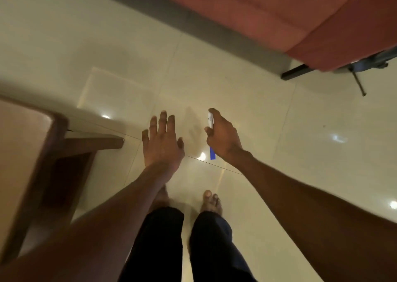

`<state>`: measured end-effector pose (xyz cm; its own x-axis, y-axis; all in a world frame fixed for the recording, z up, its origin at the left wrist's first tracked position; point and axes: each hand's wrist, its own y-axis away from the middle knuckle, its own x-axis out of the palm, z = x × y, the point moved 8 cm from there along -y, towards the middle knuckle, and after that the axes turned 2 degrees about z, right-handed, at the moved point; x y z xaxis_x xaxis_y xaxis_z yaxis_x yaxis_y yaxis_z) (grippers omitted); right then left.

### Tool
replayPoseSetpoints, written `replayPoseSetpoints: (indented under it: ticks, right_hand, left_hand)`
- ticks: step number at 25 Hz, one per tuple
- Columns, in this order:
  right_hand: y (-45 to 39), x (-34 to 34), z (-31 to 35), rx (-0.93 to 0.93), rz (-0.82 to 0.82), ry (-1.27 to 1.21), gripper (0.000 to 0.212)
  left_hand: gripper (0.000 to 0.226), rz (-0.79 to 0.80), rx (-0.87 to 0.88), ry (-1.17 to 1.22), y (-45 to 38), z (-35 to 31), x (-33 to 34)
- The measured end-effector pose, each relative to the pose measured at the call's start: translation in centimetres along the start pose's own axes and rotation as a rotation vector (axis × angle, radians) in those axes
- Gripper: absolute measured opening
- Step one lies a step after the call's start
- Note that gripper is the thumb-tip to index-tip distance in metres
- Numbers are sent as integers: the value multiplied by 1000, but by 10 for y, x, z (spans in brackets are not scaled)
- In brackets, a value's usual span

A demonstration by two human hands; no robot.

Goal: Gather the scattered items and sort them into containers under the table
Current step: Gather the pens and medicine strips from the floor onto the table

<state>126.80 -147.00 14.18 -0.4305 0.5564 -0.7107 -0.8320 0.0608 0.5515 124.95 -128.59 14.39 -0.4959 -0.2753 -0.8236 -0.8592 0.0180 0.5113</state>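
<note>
Floor [279, 131], pale tile, under bare feet. Red sofa [279, 13] beyond; wooden counter [25, 153] at left. Left hand [162, 141] held above floor, fingers spread wide, nothing held. Right hand [223, 138] fingers curled round white-and-blue pen [210, 120].

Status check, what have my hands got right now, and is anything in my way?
Left hand open, empty. Right hand grips white-and-blue item. Wooden table at left; no containers in view.
</note>
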Motion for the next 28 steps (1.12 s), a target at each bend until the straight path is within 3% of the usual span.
replayPoseSetpoints:
  ticks: [6,11,16,21,28]
  right_hand:
    - [152,-124,133,-58,-36,-37,47]
    - [249,-163,241,-173,-122,-59,45]
    - [354,-137,303,-290,-160,-170,8]
    - [479,-76,329,-332,-152,-324,20]
    - [603,16,365,-318,19,-413,34]
  left_hand:
    - [63,-142,48,19,147,-21,-175]
    - [59,-178,9,47,242,27,-271]
    - [59,-236,-145,26,358,122,-304]
    - [57,-265,-304,56,498,213,-304]
    - [53,-241,-395,105,648,292,-315]
